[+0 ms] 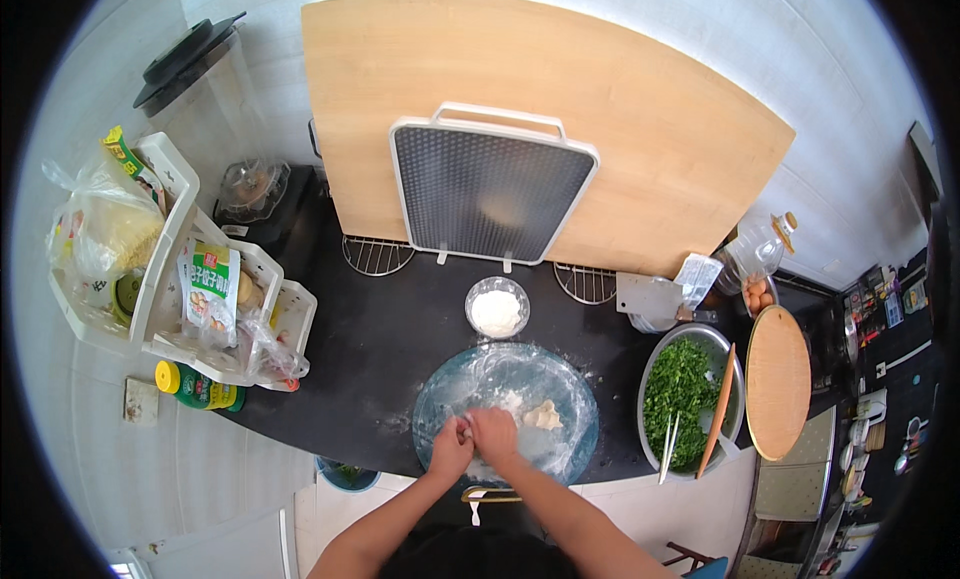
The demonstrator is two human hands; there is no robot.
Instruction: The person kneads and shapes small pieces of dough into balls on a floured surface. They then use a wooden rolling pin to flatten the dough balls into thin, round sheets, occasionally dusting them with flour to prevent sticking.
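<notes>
My left hand (450,447) and my right hand (494,434) are pressed together over the near part of a round, floured glass board (565,394) on the black counter. They pinch a small piece of white dough between the fingers; most of it is hidden by them. A second lump of dough (543,415) lies on the board just right of my right hand. A small glass bowl of flour (497,309) stands behind the board.
A metal bowl of chopped greens (683,387) with chopsticks and a wooden stick stands to the right, a round wooden lid (779,381) beyond it. A large wooden board (640,109) and a white grid tray (490,189) lean on the wall. A white rack of packets (190,279) stands left.
</notes>
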